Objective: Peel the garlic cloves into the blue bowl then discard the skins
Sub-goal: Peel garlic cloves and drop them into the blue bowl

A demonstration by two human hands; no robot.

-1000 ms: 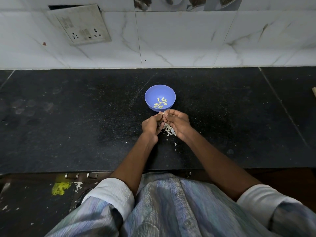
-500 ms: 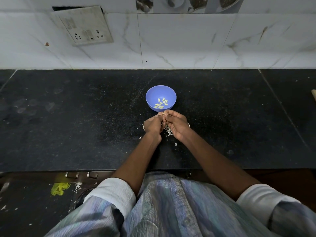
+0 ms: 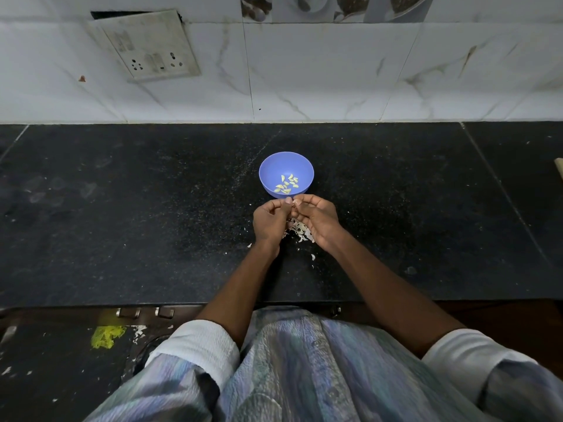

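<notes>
Here, midway through peeling garlic at a dark counter [image 3: 152,223].

Nearest, a heap of loose skins [image 3: 300,231], not yet discarded, under two hands: left hand [image 3: 269,220] and right hand [image 3: 316,219], fingertips pinched together on one small clove [image 3: 293,202], barely visible. Just beyond, touching distance, one blue bowl [image 3: 268,166] holding roughly ten peeled cloves [image 3: 287,184].

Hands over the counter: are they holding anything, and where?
Both hands, left hand and right hand, pinch a small garlic clove between their fingertips, beside the blue bowl.
</notes>
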